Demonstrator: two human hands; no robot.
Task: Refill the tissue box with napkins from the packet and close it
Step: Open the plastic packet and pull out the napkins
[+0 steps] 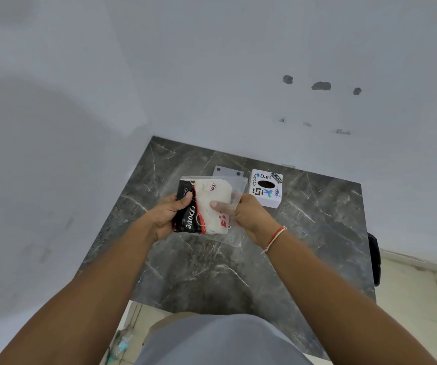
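I hold a napkin packet (204, 206) above the dark marble table (238, 272); it is clear plastic with black, red and white print and white napkins inside. My left hand (168, 216) grips its black left end, thumb on top. My right hand (249, 216) pinches the loose clear plastic at the right end, with a finger lying across the napkins. The white tissue box (266, 188), covered in stickers and with a dark oval slot on top, stands on the table just right of and behind the packet.
A flat pale grey plate (228, 171) with two dark holes lies behind the packet near the wall. White walls close the table at the back and left. The table's right edge drops to a tiled floor, where a dark object (374, 256) stands.
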